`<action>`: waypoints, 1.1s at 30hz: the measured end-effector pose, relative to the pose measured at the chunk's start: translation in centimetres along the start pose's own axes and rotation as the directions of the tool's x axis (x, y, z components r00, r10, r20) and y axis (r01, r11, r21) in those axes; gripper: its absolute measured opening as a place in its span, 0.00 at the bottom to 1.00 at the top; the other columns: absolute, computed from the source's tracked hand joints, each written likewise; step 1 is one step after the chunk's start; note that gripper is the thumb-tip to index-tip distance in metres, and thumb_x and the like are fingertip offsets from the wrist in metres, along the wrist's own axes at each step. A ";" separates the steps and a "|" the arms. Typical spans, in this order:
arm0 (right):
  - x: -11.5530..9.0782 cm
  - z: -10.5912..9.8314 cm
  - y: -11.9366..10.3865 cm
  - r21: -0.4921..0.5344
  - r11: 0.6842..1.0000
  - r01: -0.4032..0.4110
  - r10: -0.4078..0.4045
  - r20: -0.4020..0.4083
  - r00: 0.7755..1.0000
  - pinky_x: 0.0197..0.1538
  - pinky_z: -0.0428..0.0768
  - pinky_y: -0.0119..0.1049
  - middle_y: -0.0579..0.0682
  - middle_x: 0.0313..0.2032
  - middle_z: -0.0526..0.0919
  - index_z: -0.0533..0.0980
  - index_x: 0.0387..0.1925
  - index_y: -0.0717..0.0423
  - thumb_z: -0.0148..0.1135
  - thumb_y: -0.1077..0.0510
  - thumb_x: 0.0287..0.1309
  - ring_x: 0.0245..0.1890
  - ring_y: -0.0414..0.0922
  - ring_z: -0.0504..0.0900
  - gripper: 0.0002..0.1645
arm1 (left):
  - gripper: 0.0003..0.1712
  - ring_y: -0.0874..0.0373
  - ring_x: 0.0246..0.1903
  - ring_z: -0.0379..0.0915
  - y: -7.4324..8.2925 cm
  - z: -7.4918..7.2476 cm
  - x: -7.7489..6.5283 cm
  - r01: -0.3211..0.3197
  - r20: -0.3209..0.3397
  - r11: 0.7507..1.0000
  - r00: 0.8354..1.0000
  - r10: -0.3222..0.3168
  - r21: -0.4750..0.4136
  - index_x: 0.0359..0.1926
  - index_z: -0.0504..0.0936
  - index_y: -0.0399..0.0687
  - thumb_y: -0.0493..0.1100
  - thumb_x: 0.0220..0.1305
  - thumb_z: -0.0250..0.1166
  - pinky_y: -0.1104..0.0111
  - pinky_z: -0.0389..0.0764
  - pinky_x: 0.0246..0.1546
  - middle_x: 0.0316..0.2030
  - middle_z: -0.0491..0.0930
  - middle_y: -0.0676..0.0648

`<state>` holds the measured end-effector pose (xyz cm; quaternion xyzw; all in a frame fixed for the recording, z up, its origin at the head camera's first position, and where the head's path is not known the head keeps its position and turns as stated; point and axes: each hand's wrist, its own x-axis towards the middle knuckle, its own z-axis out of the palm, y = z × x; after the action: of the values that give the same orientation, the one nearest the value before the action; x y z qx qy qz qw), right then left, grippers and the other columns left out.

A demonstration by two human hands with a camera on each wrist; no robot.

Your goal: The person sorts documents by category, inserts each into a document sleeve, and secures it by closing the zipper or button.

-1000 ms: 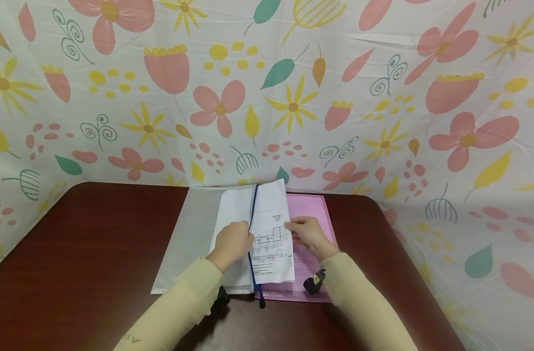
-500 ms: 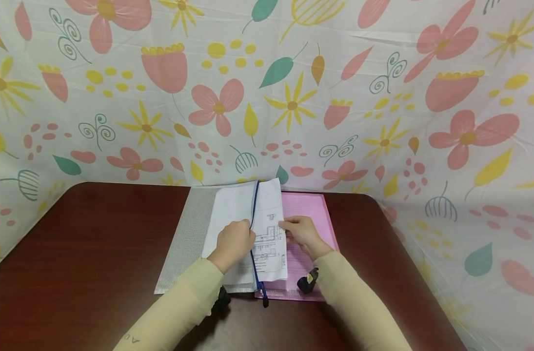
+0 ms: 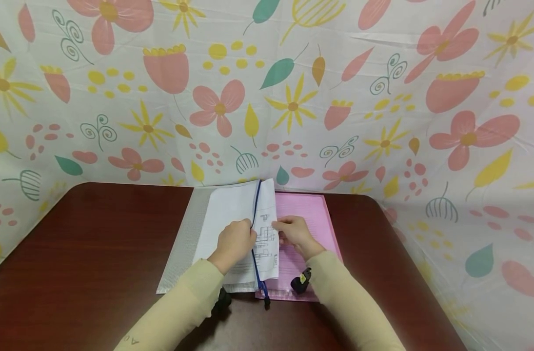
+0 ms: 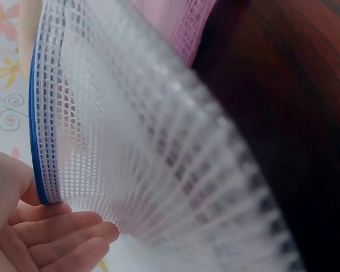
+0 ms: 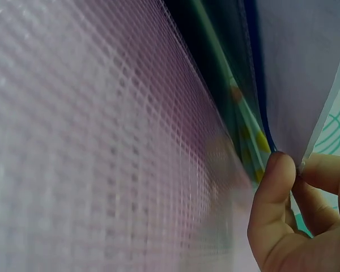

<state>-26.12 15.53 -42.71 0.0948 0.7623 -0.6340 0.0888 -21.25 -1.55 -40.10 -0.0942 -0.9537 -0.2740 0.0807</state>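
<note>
A clear mesh zip pouch (image 3: 176, 253) lies with its blue-zippered edge (image 3: 255, 204) raised. My left hand (image 3: 233, 243) grips that edge near its middle; the left wrist view shows the thumb and fingers at the blue zipper (image 4: 37, 136). White printed papers (image 3: 267, 261) with line drawings lie mostly inside the pouch, a strip sticking out on the right. My right hand (image 3: 298, 236) pinches the papers' outer edge between thumb and fingers, as the right wrist view of the papers (image 5: 306, 68) also shows. A zipper pull (image 3: 267, 302) hangs at the near end.
Beneath the papers, to the right, lies a pink mesh pouch (image 3: 310, 209) with a pink sheet showing. Both pouches rest on a dark brown table (image 3: 95, 253). A flower-print cloth (image 3: 267, 97) stands behind the table's back edge.
My right hand has moved left with the papers, which have slid further into the clear pouch. Less of the drawing sticks out. The left hand keeps its grip on the zippered edge.
</note>
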 end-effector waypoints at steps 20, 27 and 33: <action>0.0 2.0 -0.3 -0.034 0.998 0.059 -0.059 0.002 0.998 0.20 0.75 0.28 0.49 0.24 0.81 0.80 0.41 0.69 0.65 0.63 0.52 0.18 0.38 0.75 0.15 | 0.11 0.61 0.12 0.60 -0.2 -0.2 -0.3 -0.021 -0.028 0.991 0.999 0.018 -0.132 0.23 0.73 0.43 0.37 0.62 0.52 0.72 0.60 0.12 0.13 0.67 0.50; 0.2 2.7 -0.5 -0.102 0.992 0.071 -0.071 -0.004 0.997 0.23 0.78 0.29 0.49 0.27 0.82 0.82 0.38 0.66 0.67 0.61 0.51 0.22 0.38 0.76 0.13 | 0.10 0.62 0.13 0.60 -0.1 -0.3 -0.4 -0.024 -0.039 0.979 0.999 0.017 -0.200 0.29 0.78 0.39 0.37 0.63 0.52 0.73 0.61 0.12 0.14 0.69 0.50; 0.5 3.2 -0.5 -0.226 0.963 0.144 -0.151 -0.015 0.988 0.28 0.75 0.27 0.57 0.37 0.85 0.83 0.38 0.65 0.68 0.59 0.49 0.27 0.37 0.75 0.15 | 0.10 0.62 0.12 0.60 -0.1 -0.3 -0.4 -0.030 -0.042 0.967 0.999 0.020 -0.254 0.27 0.77 0.41 0.37 0.63 0.51 0.73 0.61 0.13 0.14 0.68 0.51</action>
<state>-26.66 12.29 -42.91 0.0370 0.8353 -0.5471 0.0393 -20.81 -1.84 -39.98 -0.1105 -0.9076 -0.3950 0.0900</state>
